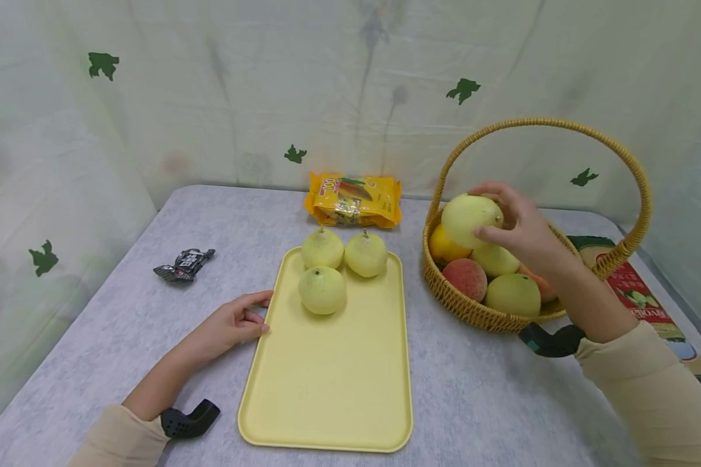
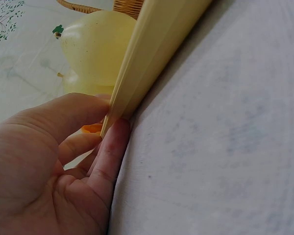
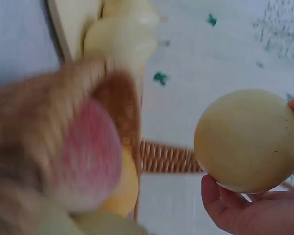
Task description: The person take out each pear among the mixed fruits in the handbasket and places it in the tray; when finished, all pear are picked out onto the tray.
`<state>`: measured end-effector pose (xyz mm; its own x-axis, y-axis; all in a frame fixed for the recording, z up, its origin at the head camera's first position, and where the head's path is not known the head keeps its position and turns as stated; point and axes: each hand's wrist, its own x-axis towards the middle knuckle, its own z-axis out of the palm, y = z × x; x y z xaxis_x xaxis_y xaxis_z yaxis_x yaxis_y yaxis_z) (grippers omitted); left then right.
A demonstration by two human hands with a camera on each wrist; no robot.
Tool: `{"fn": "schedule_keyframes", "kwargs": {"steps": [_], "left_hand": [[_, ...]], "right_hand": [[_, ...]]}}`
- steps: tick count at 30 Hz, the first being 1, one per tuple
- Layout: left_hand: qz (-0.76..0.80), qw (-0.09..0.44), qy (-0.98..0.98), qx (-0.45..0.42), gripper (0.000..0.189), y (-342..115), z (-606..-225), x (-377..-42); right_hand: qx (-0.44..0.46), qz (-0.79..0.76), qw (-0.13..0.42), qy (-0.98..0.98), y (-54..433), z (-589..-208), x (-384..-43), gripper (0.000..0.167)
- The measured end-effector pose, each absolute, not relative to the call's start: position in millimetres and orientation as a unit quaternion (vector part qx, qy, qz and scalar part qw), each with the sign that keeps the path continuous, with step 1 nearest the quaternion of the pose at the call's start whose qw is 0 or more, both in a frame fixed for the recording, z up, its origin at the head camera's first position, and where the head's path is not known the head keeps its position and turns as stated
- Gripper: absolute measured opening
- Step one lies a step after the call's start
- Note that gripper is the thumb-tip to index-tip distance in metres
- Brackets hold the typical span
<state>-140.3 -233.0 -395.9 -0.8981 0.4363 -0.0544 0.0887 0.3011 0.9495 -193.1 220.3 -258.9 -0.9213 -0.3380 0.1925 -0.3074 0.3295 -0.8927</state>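
Observation:
My right hand (image 1: 520, 227) grips a pale yellow-green pear (image 1: 470, 220) over the wicker basket (image 1: 473, 314). Seen from the right wrist, the held pear (image 3: 247, 142) sits between thumb and fingers, apart from the other fruit. Inside the basket are a reddish peach (image 1: 466, 279), an orange-yellow fruit (image 1: 444, 246) and more pale fruit (image 1: 513, 295). My left hand (image 1: 224, 331) is at the left edge of a yellow tray (image 1: 333, 389); the left wrist view shows its thumb and fingers pinching the rim. Three pears (image 1: 322, 290) stand together at the tray's far end.
The basket's tall handle (image 1: 546, 122) arches above my right hand. Behind the tray lies a yellow packet (image 1: 356, 201) with a mango picture. A black wrapped piece (image 1: 187, 264) lies at the left. A red and green printed package (image 1: 642, 298) lies right of the basket.

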Motion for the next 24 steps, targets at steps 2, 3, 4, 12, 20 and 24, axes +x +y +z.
{"fn": "schedule_keyframes", "kwargs": {"steps": [2,3,4,12,20,24], "left_hand": [[0.567,0.153,0.792,0.166,0.062,-232.7,-395.6,-140.5],[0.566,0.153,0.793,0.166,0.062,-232.7,-395.6,-140.8],[0.566,0.153,0.793,0.167,0.061,-232.6,-395.7,-141.1],[0.563,0.155,0.795,0.163,0.061,-232.4,-395.7,-141.3],[0.565,0.151,0.795,0.163,0.061,-232.2,-395.9,-141.4],[0.564,0.151,0.795,0.163,0.061,-232.6,-395.9,-141.3]], "right_hand": [[-0.220,-0.563,0.025,0.796,209.8,-262.9,-186.8,0.046],[-0.230,-0.572,0.029,0.787,204.1,-265.7,-184.4,0.046],[-0.235,-0.577,0.033,0.782,198.1,-268.7,-181.9,0.046],[-0.241,-0.572,0.098,0.778,151.7,-308.2,-171.1,0.049],[-0.184,-0.517,0.124,0.826,120.8,-344.0,-169.8,0.051],[-0.182,-0.518,0.111,0.829,112.5,-353.7,-172.9,0.049]]}}
